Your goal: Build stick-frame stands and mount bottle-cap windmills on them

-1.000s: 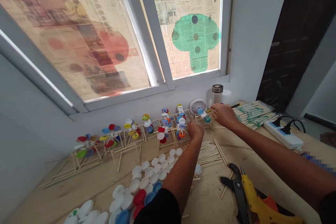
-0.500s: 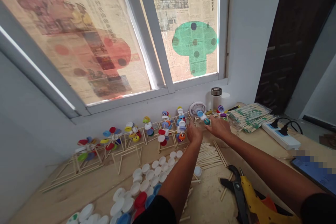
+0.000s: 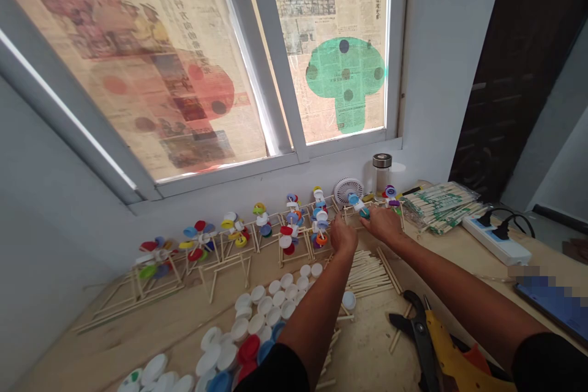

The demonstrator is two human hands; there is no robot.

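Note:
My left hand [image 3: 343, 236] and my right hand [image 3: 383, 225] reach forward over the wooden bench, side by side. Both rest at a small chopstick windmill [image 3: 361, 208] with blue and white bottle caps. The backs of my hands hide my fingertips. My right hand is closest to a teal cap [image 3: 364, 213] on that model. My left hand lies just right of a finished-looking windmill [image 3: 319, 223] with multicoloured caps. Further left, several similar chopstick-and-cap windmills [image 3: 197, 239] stand in a row along the wall.
Loose bottle caps [image 3: 261, 312] and cut chopsticks [image 3: 367, 275] lie below my arms. Shears [image 3: 420, 337] and a yellow glue gun [image 3: 452, 361] sit front right. Behind stand a small white fan [image 3: 348, 191], a steel-lidded jar [image 3: 381, 173], chopstick packets [image 3: 441, 207] and a power strip [image 3: 496, 242].
My right hand has moved left and down from beside the fan area onto the small windmill. My left hand has stayed nearly still. The view has shifted slightly.

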